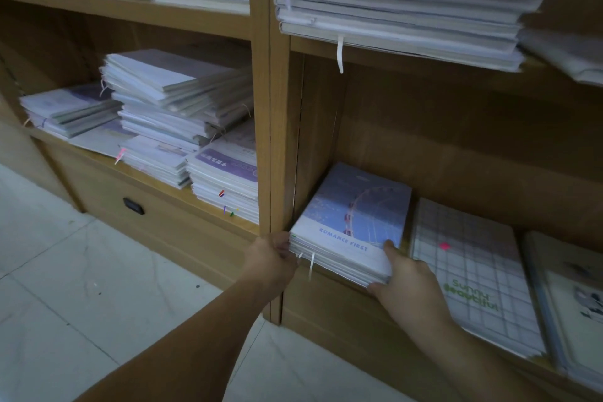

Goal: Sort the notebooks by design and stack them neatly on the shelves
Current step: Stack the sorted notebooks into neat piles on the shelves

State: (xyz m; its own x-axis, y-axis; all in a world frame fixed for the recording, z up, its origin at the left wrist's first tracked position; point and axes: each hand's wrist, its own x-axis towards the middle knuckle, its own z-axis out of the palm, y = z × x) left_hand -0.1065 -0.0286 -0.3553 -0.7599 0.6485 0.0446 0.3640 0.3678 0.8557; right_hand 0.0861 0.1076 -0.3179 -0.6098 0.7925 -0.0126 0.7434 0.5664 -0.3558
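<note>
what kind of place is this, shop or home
Likely a stationery shop or stockroom: wooden shelves hold many notebook stacks, several copies per design, such as the Romance First stack.

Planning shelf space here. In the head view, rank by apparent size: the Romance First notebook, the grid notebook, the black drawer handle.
1. Grid notebook: looks largest, but it reaches nearer the camera, so its lead is unsure.
2. Romance First notebook: close behind.
3. Drawer handle: clearly smallest.
</note>
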